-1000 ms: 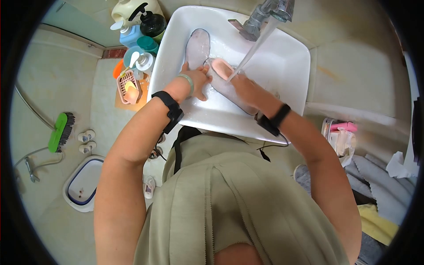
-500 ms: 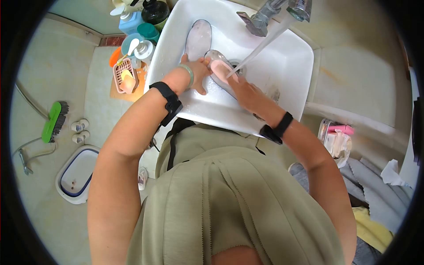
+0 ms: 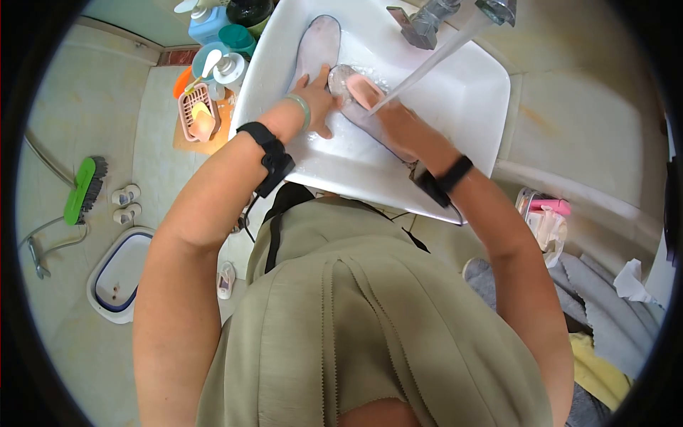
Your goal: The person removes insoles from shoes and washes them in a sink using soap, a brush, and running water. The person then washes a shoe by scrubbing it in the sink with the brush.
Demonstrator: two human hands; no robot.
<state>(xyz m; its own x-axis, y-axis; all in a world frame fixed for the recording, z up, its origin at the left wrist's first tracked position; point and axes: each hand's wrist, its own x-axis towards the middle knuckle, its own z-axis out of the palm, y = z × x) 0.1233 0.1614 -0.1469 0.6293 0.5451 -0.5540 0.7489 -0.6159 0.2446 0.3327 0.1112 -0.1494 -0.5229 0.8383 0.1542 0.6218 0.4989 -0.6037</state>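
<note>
Two pale grey shoe insoles lie in the white sink (image 3: 480,135). One insole (image 3: 318,46) is at the left, near the sink wall; the other insole (image 3: 348,92) slants under my right hand. My left hand (image 3: 313,103) has its fingers spread, resting across the edges of both insoles. Blurred by motion, my right hand (image 3: 405,128) grips a pink scrubbing brush (image 3: 364,92) against the right insole. Its bristles are hidden underneath. Water runs from the faucet (image 3: 498,8) onto the insole and beside my right hand.
Left of the sink stand several pump bottles (image 3: 229,71) and a pink soap basket (image 3: 199,117). A green floor brush (image 3: 84,191) and a white basin (image 3: 117,277) are farther left. Grey cloth (image 3: 605,299) lies at the lower right.
My right hand has shifted slightly along the right insole with the pink brush. My left hand stays on the insoles with its fingers more spread. The view has shifted a little.
</note>
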